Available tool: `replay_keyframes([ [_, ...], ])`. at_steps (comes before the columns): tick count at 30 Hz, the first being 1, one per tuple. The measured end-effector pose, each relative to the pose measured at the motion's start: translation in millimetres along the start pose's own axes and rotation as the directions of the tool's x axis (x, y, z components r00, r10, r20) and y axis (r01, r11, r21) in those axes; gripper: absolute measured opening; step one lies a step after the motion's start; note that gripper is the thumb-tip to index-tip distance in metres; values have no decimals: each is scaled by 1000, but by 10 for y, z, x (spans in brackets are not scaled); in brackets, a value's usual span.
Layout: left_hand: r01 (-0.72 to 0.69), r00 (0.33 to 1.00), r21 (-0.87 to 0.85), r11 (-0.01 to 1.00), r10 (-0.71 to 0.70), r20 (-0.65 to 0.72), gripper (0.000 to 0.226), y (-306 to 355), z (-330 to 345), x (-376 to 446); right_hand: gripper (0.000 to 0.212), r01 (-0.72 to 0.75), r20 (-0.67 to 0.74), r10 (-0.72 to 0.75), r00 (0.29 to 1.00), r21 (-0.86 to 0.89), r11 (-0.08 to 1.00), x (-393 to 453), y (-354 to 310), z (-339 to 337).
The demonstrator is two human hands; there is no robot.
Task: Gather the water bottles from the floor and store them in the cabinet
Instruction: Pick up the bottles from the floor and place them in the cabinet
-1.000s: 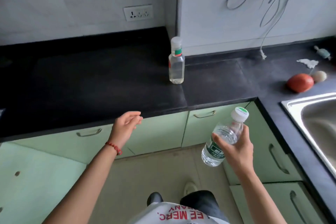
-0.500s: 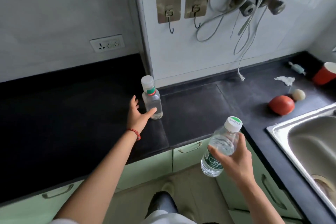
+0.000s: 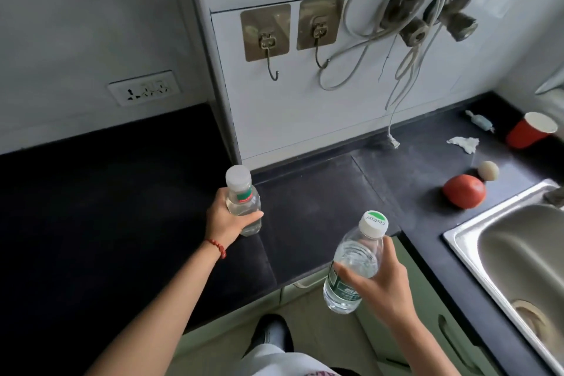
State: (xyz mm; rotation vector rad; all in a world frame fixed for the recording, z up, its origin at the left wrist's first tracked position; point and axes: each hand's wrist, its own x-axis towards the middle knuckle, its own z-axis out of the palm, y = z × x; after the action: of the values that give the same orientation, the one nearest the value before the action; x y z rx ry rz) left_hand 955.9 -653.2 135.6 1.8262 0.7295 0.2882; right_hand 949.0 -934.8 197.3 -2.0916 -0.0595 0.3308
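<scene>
A small clear bottle with a white cap and red-green neck band (image 3: pixel 242 195) stands on the black counter (image 3: pixel 106 207). My left hand (image 3: pixel 227 220) is wrapped around its lower body. My right hand (image 3: pixel 381 281) holds a larger clear water bottle with a green label and white-green cap (image 3: pixel 354 265), tilted, in the air over the counter's front edge. Pale green lower cabinets (image 3: pixel 427 308) with their doors closed run beneath the counter.
A steel sink (image 3: pixel 512 268) is set into the counter at the right. Behind it lie a red tomato-like ball (image 3: pixel 464 191), a small pale ball (image 3: pixel 488 170), crumpled paper (image 3: pixel 464 143), a wrapped candy (image 3: pixel 479 121) and a red cup (image 3: pixel 531 130). Cables (image 3: pixel 406 49) hang on the wall beside two hooks.
My left hand reached forward from open air to the small bottle on the counter and closed around it. The right hand kept its bottle, and the view moved closer to the counter.
</scene>
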Motion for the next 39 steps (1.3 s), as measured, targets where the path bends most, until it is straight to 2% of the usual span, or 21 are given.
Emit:
replay_keyframes([
  [6, -11, 998, -70, 998, 7, -61, 64, 3, -129, -413, 57, 61, 15, -61, 998, -15, 998, 78, -21, -39],
  [10, 15, 984, -197, 980, -50, -173, 67, 94, -277, -981, 56, 102, 87, -102, 991, 4, 995, 70, 42, -100],
  [14, 53, 927, -295, 954, -157, -342, 61, 60, -364, -1647, 55, 176, 227, -175, 958, 14, 984, 30, 112, -163],
  [17, 75, 848, -325, 943, -231, -476, 56, -22, -363, -2232, 57, 221, 335, -213, 918, 14, 975, -42, 156, -199],
  [20, 111, 746, -375, 920, -327, -580, 48, -183, -317, -2876, 57, 255, 443, -221, 869, -17, 967, -185, 225, -170],
  [22, 149, 674, -401, 904, -389, -628, 51, -306, -290, -3321, 56, 291, 513, -229, 827, -42, 956, -318, 272, -89],
  [25, 205, 527, -453, 867, -488, -696, 44, -477, -253, -3962, 56, 370, 625, -257, 737, -55, 928, -557, 258, 98],
  [29, 245, 305, -532, 811, -585, -751, 55, -661, -288, -4740, 62, 499, 759, -310, 573, -24, 866, -987, 147, 431],
  [34, 197, -8, -667, 719, -679, -734, 77, -958, -292, -5745, 63, 617, 890, -326, 320, 66, 784, -1804, 4, 980],
  [37, 152, -156, -708, 690, -691, -706, 81, -1103, -299, -6279, 62, 663, 936, -303, 179, 113, 740, -2441, -1, 1324],
  [39, 122, -213, -734, 669, -704, -677, 80, -1219, -336, -6642, 62, 689, 957, -279, 86, 145, 710, -2911, 46, 1550],
])
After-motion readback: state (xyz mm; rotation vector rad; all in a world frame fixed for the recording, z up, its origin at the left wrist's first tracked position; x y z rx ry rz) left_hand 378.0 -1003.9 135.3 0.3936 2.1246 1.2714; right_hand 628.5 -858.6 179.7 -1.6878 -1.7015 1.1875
